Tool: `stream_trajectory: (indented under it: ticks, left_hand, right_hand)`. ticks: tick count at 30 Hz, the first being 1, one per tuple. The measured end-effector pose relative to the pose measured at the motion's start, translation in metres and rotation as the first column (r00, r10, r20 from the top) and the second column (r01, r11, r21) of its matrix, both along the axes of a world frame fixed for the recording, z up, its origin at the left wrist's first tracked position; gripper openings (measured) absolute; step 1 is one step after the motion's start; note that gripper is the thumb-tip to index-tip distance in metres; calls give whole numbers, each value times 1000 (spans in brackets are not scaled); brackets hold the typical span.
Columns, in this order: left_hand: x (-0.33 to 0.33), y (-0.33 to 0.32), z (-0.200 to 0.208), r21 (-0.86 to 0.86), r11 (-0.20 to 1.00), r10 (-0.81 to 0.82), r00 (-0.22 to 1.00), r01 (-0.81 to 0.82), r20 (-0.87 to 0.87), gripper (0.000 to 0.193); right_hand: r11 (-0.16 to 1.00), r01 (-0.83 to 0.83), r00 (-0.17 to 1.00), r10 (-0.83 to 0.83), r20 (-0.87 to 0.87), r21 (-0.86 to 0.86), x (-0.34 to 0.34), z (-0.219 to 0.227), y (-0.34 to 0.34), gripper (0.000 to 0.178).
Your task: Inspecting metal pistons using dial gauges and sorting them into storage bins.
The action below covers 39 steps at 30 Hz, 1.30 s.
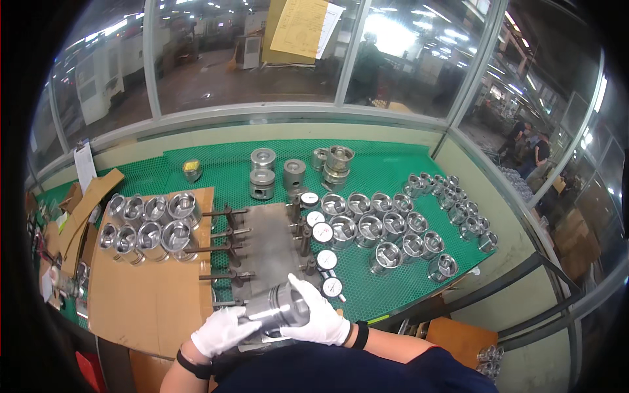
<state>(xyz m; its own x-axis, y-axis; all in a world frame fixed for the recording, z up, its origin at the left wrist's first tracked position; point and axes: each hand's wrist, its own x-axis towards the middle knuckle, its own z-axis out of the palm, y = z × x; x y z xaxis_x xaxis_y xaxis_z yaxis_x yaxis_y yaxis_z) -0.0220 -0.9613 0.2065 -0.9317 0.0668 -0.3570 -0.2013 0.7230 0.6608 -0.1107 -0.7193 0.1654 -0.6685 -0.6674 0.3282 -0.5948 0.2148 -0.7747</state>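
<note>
A shiny metal piston [270, 306] lies on its side between my white-gloved hands, close to my body at the near end of a grey metal plate [270, 229]. My left hand [221, 331] is closed on its left end, fingers curled beneath. My right hand [317, 318] wraps its right end, with the thumb up along the edge. Several round dial gauges [321, 232] stand along the plate's right side, just beyond my right hand. Rods on small posts [230, 243] line its left side. The piston's underside is hidden.
On brown cardboard [141, 295] at the left stand two rows of pistons [149, 236]. More pistons [393, 224] cover the green mat [367, 308] at the right, and stacked ones [262, 177] stand behind the plate. Glazed panels [242, 72] close off the back.
</note>
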Motion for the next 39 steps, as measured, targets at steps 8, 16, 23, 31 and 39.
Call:
stream_trajectory:
  ticks: [8, 16, 23, 31, 39]
  left_hand:
    - [2, 29, -40, -12, 997, -70, 883, 72, -465, 96]
    - [-24, 44, -65, -111, 986, -164, 729, 121, -665, 83]
    - [-25, 39, -69, -126, 989, -146, 740, 82, -657, 70]
    - [-27, 44, -72, -151, 987, -143, 706, 52, -693, 69]
    - [-33, 57, -50, 59, 986, -74, 726, 155, -684, 55]
  right_hand:
    - [970, 27, 974, 30, -224, 243, -6, 12, -7, 92]
    - [918, 108, 958, 7, -288, 382, -10, 6, -18, 87]
    - [978, 29, 940, 44, -339, 207, -16, -22, -12, 85]
    - [996, -34, 916, -1, 402, 78, -12, -53, 35, 64]
    - [938, -106, 809, -111, 577, 329, -9, -36, 46, 56]
